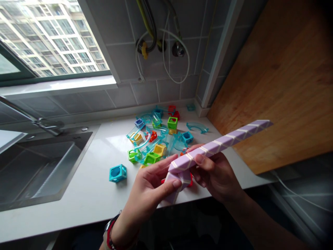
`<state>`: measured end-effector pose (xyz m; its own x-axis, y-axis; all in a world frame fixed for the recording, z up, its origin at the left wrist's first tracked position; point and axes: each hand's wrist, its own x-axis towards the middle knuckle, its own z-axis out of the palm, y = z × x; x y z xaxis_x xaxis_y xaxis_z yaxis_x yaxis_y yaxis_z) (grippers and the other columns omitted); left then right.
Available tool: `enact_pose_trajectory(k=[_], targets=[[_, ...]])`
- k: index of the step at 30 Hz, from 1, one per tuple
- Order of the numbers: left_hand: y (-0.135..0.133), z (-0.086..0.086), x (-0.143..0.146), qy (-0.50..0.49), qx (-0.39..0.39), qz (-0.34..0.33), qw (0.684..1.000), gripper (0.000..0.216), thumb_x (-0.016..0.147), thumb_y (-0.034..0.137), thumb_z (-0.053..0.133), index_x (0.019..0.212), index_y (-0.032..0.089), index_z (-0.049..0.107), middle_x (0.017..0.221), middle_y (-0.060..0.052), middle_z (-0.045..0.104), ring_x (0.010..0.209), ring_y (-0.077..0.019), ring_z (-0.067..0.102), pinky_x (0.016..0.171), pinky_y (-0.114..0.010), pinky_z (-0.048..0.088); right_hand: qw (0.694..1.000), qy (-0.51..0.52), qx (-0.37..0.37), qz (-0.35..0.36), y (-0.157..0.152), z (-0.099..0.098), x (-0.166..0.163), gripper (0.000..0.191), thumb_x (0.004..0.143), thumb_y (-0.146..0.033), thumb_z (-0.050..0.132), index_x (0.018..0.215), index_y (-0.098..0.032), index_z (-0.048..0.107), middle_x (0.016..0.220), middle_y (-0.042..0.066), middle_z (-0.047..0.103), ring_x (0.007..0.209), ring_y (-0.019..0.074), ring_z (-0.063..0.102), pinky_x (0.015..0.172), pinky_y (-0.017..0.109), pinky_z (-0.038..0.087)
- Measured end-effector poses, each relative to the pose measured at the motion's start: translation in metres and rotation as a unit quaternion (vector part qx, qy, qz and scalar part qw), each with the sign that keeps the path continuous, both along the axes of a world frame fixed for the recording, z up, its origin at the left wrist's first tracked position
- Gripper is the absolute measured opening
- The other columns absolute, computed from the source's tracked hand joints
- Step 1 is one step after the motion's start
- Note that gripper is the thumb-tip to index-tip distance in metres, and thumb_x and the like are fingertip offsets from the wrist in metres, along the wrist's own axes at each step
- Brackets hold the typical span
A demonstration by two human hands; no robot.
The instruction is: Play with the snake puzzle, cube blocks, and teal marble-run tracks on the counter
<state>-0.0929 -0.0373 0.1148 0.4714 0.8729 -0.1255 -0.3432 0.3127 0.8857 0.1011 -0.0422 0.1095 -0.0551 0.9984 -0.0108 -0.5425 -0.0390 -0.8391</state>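
Both hands hold a long lilac-and-white segmented twist-snake toy [221, 142] above the front edge of the white counter [85, 187]. My left hand [148, 187] pinches its bent near end between thumb and fingers. My right hand [215, 173] grips the straight part from below, thumb on top. The straight part runs up and to the right, over the wooden panel. A small red piece [190, 180] shows just under the toy between the hands.
A heap of coloured cube frames and clear blue curved track pieces [158, 139] lies on the counter behind the hands, with one teal cube [118, 173] apart at the left. A steel sink [33, 170] with a tap [47, 125] is at the left. A wooden panel [281, 80] stands at the right.
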Motion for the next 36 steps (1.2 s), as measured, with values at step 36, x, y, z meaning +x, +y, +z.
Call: enact_pose_trajectory(k=[36], targets=[[0.011,-0.006,-0.023,0.124,0.188,0.047,0.973,0.05,0.072,0.041,0.091,0.116,0.02,0.08,0.109,-0.011,0.077,0.096,-0.026,0.069,0.083,-0.03,0.056,0.976,-0.067,0.172,0.114,0.005,-0.016,0.01,0.031,0.082,-0.035,0.083,0.11,-0.024,0.074,0.096,0.008,0.076,0.078,0.021,0.071,0.067,0.033,0.059]])
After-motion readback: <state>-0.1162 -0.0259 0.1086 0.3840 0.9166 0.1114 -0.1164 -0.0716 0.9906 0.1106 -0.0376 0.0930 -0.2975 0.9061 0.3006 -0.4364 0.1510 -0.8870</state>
